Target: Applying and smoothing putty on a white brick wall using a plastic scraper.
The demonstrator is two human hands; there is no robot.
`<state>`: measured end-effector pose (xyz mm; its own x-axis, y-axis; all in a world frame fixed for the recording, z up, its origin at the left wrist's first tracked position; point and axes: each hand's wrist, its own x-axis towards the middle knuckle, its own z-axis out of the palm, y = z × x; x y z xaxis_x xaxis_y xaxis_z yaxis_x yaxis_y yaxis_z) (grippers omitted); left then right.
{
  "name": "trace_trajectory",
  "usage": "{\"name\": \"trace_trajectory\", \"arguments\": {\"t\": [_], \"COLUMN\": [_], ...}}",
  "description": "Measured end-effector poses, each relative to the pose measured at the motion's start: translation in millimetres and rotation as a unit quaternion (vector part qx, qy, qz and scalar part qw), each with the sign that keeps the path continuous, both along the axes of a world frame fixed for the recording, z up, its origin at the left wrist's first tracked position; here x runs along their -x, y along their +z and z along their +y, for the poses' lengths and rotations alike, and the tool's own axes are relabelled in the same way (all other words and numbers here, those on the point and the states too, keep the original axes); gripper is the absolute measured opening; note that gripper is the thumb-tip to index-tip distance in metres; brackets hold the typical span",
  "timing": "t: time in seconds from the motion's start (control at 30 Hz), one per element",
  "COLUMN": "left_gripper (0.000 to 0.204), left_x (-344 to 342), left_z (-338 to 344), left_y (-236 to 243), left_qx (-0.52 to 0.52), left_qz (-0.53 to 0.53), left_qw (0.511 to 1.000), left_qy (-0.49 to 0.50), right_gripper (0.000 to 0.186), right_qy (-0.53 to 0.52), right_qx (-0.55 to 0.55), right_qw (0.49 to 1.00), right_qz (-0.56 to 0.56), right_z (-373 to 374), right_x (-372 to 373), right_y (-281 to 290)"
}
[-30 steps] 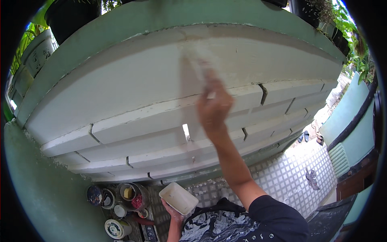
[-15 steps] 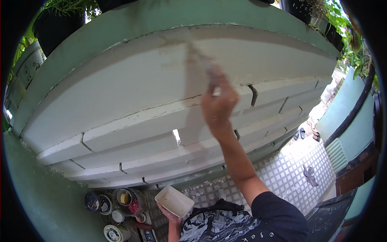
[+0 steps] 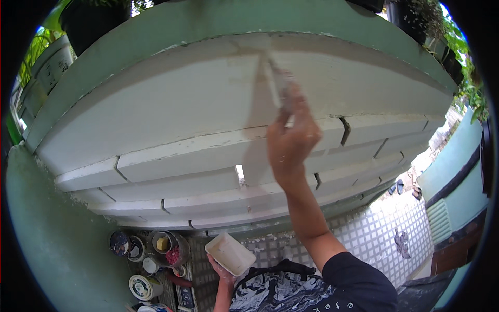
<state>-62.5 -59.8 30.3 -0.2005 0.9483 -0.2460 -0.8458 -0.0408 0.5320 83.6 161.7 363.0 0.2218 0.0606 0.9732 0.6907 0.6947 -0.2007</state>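
My right hand is raised against the upper white panel of the wall, its fingers closed round a paintbrush. The brush is motion-blurred, its tip near a darker, beige patch just under the green top edge. Down at the lower middle, my left hand grips a shallow rectangular white tray with pale residue inside, held in front of my dark printed shirt.
Potted plants line the ledge. Notched white bands cross the wall. Buckets and tins stand bottom left beside a green side wall. The tiled floor holds a grey rag and, farther back, footwear.
My right hand with the brush has shifted rightward across the upper panel, in blurred motion. The tray in my left hand stays at about the same spot. The view has wobbled slightly.
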Motion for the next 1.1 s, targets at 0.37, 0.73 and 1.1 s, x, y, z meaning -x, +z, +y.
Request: {"name": "trace_trajectory", "arguments": {"t": [0.37,0.73,1.1], "left_gripper": [0.078,0.078,0.079], "left_x": [-1,1,12], "left_z": [-9,-7,-17], "left_y": [-1,4,-9], "left_qx": [0.006,0.012,0.009], "left_qz": [-0.014,-0.028,-0.048], "left_qw": [1.000,0.999,0.998], "left_qy": [0.023,0.021,0.032], "right_gripper": [0.052,0.054,0.048], "right_qy": [0.093,0.077,0.155], "right_qx": [0.063,0.039,0.073], "right_qw": [0.993,0.994,0.977], "right_qz": [-0.026,-0.063,0.130], "right_z": [-12,-4,13], "right_x": [17,28,8], "right_y": [6,5,-6]}}
